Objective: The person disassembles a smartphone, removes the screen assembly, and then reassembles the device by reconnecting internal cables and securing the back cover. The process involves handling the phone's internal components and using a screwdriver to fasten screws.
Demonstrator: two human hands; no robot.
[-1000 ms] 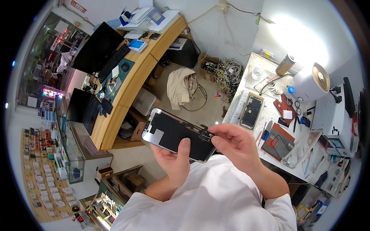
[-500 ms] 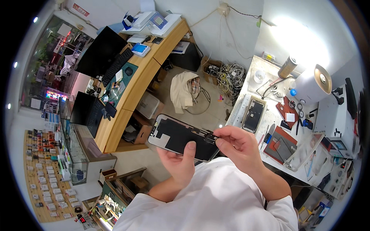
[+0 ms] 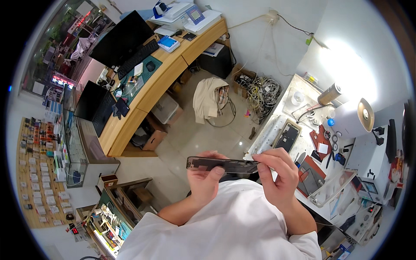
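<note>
A dark phone screen assembly [image 3: 232,164] is held low over my white shirt, tilted so that it looks like a narrow band. My left hand [image 3: 205,182] is closed on its left part, thumb along the near side and fingers behind. My right hand [image 3: 279,173] has its fingertips closed at the assembly's right end; any small part between them is too hidden to make out. Beyond my right hand, an opened phone body [image 3: 287,137] lies on the white workbench [image 3: 282,102].
At the upper left stands a wooden desk [image 3: 154,95] with monitor [image 3: 119,41] and laptop [image 3: 91,106]. A beige cloth bundle [image 3: 208,99] and tangled cables [image 3: 264,93] lie on the floor. The bench holds tools, a red mat [image 3: 312,169] and a white cylindrical machine [image 3: 346,119].
Both hands have moved lower and rightward in view. The screen assembly has turned from a broad face view to a nearly edge-on band. The room appears shifted as the head moved.
</note>
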